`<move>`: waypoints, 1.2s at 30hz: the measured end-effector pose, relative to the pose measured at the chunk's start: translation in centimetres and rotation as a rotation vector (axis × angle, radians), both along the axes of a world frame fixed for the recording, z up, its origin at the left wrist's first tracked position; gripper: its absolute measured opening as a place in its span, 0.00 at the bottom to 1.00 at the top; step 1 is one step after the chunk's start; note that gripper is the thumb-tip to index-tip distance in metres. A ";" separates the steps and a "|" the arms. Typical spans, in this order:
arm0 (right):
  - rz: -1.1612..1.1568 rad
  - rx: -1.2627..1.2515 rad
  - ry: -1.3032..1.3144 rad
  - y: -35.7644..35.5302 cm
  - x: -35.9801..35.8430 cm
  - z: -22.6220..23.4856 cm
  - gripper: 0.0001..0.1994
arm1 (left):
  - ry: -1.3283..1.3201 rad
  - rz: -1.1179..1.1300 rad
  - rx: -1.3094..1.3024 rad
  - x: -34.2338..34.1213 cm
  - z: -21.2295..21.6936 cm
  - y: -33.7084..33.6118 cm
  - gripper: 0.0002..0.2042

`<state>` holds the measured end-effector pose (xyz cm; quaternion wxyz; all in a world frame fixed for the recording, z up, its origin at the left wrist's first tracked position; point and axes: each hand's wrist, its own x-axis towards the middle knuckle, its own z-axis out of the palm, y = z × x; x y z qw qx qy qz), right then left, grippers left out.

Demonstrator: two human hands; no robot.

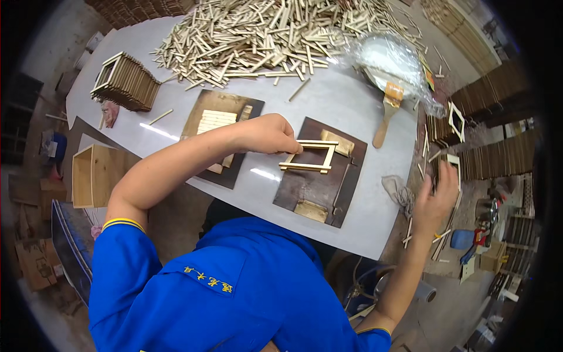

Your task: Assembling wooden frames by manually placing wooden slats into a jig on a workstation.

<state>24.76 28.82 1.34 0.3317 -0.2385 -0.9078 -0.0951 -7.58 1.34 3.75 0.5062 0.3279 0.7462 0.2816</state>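
Between the thumb and fingers of my left hand [271, 134] is one side of a small wooden frame [305, 168], made of pale sticks. It is held over a dark board [321, 199] bearing brass-coloured blocks. My left forearm crosses a second board [191, 124], where several pale strips [217, 120] lie side by side. Off the table's right edge, my right hand [437, 199] has its thumb and fingers apart. Its fingertips are beside another wooden frame [454, 159]; whether they touch it is hard to see.
Loose wooden sticks [252, 41] are heaped at the table's far side. A plastic-wrapped bowl [390, 56] with a glue brush [384, 120] across its rim stands far right. Stacked frames [126, 85] stand far left, a wooden box [84, 176] below. More stacks [489, 155] line the right.
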 end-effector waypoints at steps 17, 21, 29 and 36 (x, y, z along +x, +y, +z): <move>-0.352 -0.061 -0.200 9.6 5.7 -2.9 0.16 | -0.063 0.062 -0.053 -3.6 0.8 -3.6 0.15; -0.355 -0.071 -0.233 9.3 5.4 -2.4 0.13 | -0.016 0.057 -0.041 -4.0 1.1 -4.4 0.16; -0.351 -0.091 -0.204 8.6 5.2 -2.3 0.12 | 0.478 -0.019 -0.068 -4.4 1.7 -5.2 0.15; -0.334 -0.066 -0.202 8.5 5.4 -2.5 0.11 | 0.654 -0.072 -0.102 -4.3 1.4 -5.3 0.15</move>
